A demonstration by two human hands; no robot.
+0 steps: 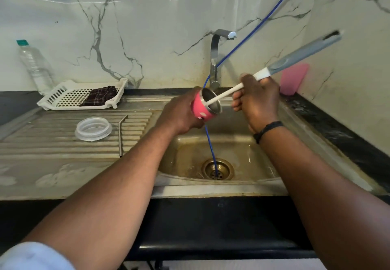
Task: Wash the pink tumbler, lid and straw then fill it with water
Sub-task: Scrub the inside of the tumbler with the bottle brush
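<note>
My left hand (179,114) grips the pink tumbler (202,110) over the sink (259,183), tilted with its steel mouth turned toward the right. My right hand (257,100) holds a long bottle brush (295,60) by its white and grey handle. The brush's white shaft runs into the tumbler's mouth, and its head is hidden inside. The clear plastic lid (93,129) lies flat on the ribbed drainboard to the left. A bent metal straw (121,134) lies just right of the lid.
A steel tap (215,58) stands behind the sink, no water visibly running. A blue hose (211,147) drops into the drain. A white drying tray (69,98) with a dark cloth, a clear bottle (34,67) and a pink container (292,81) sit along the wall.
</note>
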